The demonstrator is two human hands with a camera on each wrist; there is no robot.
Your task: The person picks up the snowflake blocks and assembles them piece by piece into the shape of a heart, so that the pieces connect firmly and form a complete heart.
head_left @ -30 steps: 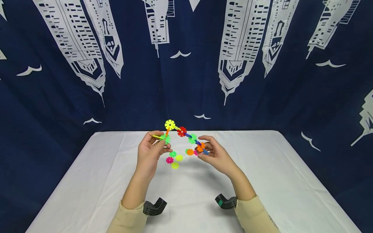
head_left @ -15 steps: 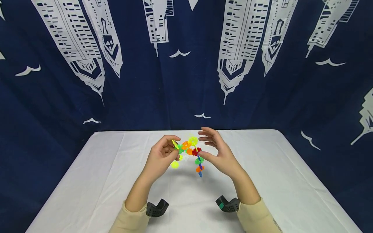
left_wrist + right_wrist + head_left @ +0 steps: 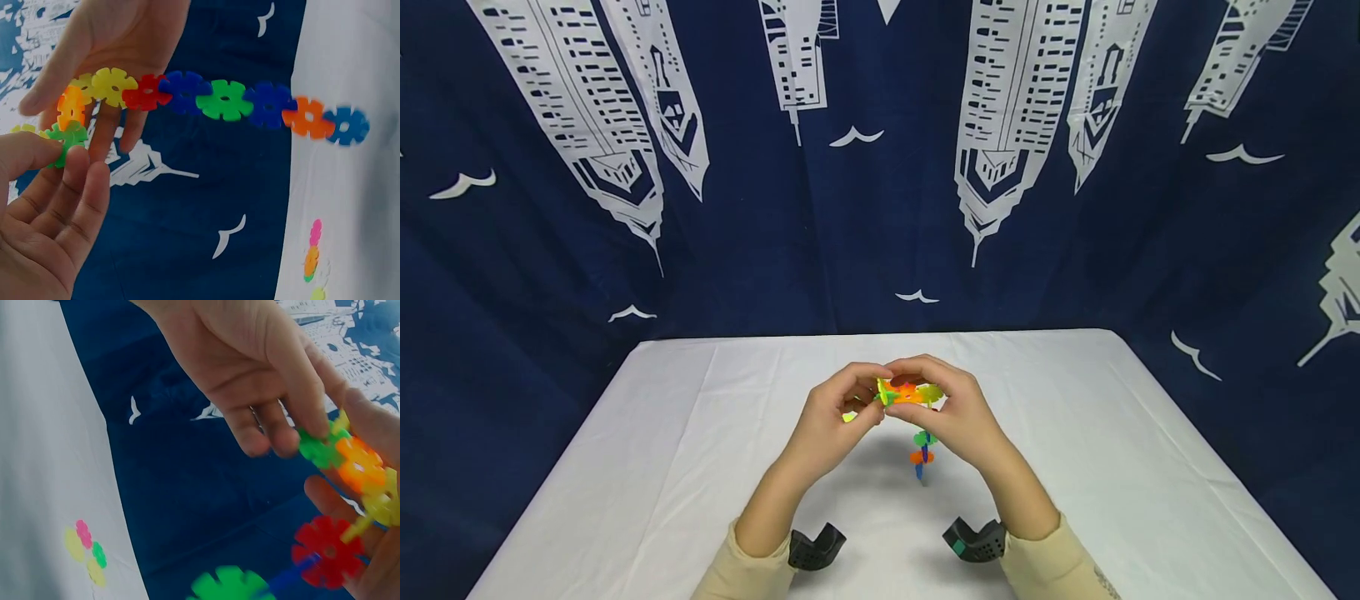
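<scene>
A chain of interlocking plastic flower discs (image 3: 228, 100) in yellow, green, orange, red and blue is held in the air between both hands. My left hand (image 3: 831, 421) pinches the green disc (image 3: 66, 139) near one end between thumb and fingers. My right hand (image 3: 951, 408) curves round the same end, its thumb and fingers on either side of the orange disc (image 3: 359, 465) and the end yellow disc (image 3: 882, 392). The fingertips of both hands meet there in the head view. Beyond the right hand the chain's tail hangs down, finishing in a blue disc (image 3: 347, 126).
Loose discs lie on the white-covered table (image 3: 647, 467), among them a pink disc (image 3: 83, 533), a green disc (image 3: 99, 554) and an orange disc (image 3: 311, 260). A dark blue curtain (image 3: 760, 250) printed with white buildings hangs behind the table.
My right hand let go of the chain's blue end, moved toward the left hand and closed round the other end. The tail, earlier stretched between the hands, now hangs down.
</scene>
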